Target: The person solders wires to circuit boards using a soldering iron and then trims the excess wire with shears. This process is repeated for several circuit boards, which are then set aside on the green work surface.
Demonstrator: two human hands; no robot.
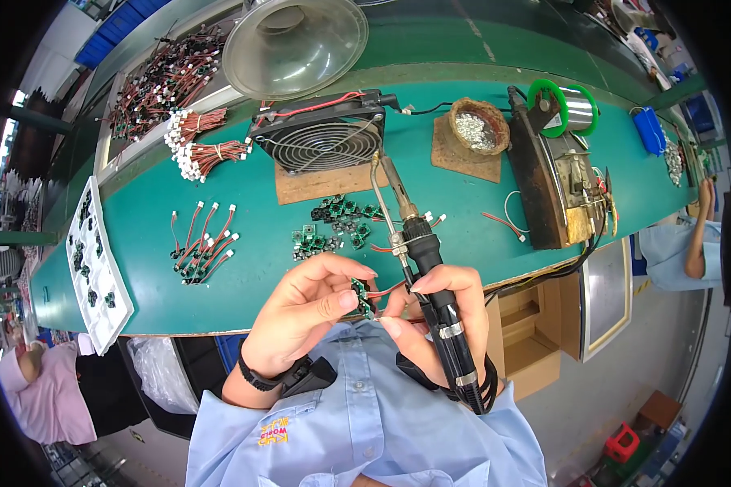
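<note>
Head view of a soldering bench. The left hand [313,304] pinches a small green circuit board [362,297] between thumb and fingertips, held close above the chest and just short of the bench edge. The right hand [439,312] is closed round the black handle of a soldering iron [421,247], its metal tip pointing away from the grip toward the fan [321,138]; its fingertips also touch the red leads at the board. Beyond the grip, on the smooth green bench top [244,276], lies a loose heap of bare green boards [333,223], judged as work left to do. To the left of the grip lies a cluster of boards with red wires and white plugs attached [203,243], judged finished; farther left a white tray [93,260] holds more small parts. Bundled red leads [207,154] lie beyond these. To the right stand a brown bowl of dull metal scraps [479,126] and a green-flanged reel of solder [564,105]
</note>
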